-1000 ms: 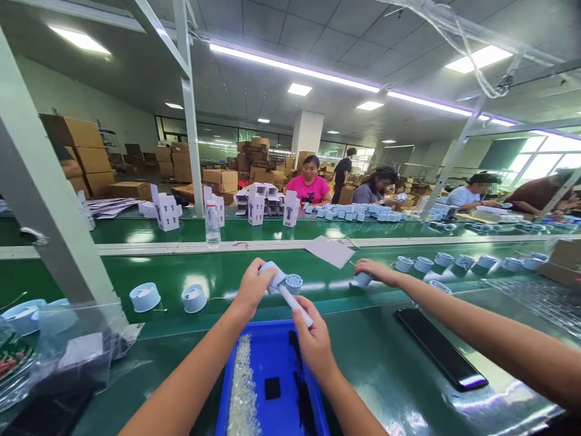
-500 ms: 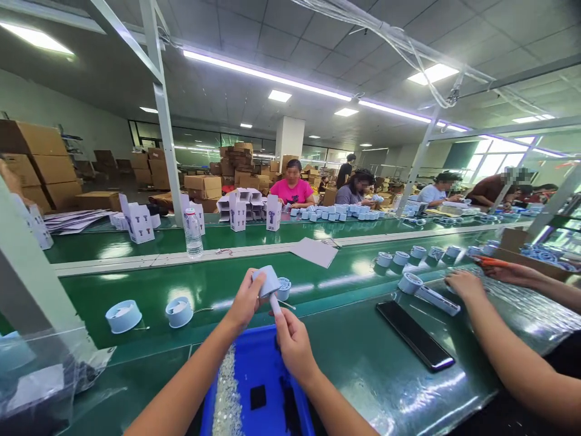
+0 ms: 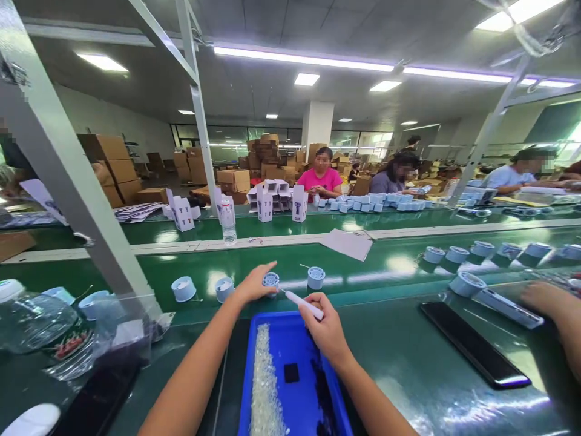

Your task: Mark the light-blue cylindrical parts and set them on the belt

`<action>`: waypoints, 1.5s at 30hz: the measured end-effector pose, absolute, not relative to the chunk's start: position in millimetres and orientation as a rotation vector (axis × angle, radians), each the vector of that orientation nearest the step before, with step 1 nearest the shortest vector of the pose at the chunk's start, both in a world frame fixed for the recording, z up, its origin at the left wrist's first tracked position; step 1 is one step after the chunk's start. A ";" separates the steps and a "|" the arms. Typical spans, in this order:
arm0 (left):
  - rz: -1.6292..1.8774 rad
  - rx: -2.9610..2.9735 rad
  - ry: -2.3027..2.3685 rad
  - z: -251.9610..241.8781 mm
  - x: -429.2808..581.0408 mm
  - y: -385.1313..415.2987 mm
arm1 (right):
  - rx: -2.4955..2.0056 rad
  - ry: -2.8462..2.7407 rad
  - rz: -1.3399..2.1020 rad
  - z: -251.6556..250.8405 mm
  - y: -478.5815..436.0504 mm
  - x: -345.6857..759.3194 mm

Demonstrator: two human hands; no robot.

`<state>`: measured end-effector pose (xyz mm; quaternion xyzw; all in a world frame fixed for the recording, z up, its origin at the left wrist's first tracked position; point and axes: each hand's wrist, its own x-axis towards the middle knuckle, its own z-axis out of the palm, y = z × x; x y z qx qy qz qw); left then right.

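Note:
My left hand (image 3: pixel 249 286) reaches over the green belt, its thumb and a finger around a small light blue round housing (image 3: pixel 271 279). The housing's face with openings is turned up toward me. In my right hand (image 3: pixel 327 324) is a white pen-shaped tool (image 3: pixel 305 304) with a thin tip, which points at the housing; whether they touch I cannot tell. Below both hands lies a blue tray (image 3: pixel 249 369) with a strip of small clear pieces (image 3: pixel 263 387), a black square (image 3: pixel 291 373) and dark small pieces (image 3: pixel 323 387).
More housings (image 3: pixel 316 278) stand along the green belt (image 3: pixel 385 272) on both sides. A phone (image 3: pixel 472 342) lies at right, near a co-worker's hand (image 3: pixel 547 300). A large bottle (image 3: pixel 40 324) and a metal post (image 3: pixel 86 157) are at left. Co-workers sit across the belt.
The housing has gone from being held up against the tool to low over the belt, face up. The tool has come away from it, and the view has turned right-to-left.

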<state>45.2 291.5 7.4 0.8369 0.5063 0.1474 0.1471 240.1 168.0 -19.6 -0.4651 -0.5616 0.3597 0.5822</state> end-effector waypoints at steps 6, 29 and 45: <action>-0.171 2.012 2.157 16.9 -10.8 306.4 | -0.986 -1.463 1.024 -23.6 165.2 232.1; -0.043 1.865 2.181 4.6 11.1 297.2 | -1.140 -1.732 0.360 -21.9 163.0 238.4; 0.038 1.924 2.136 -4.9 17.1 300.4 | -1.203 -1.703 0.405 -28.3 170.9 244.2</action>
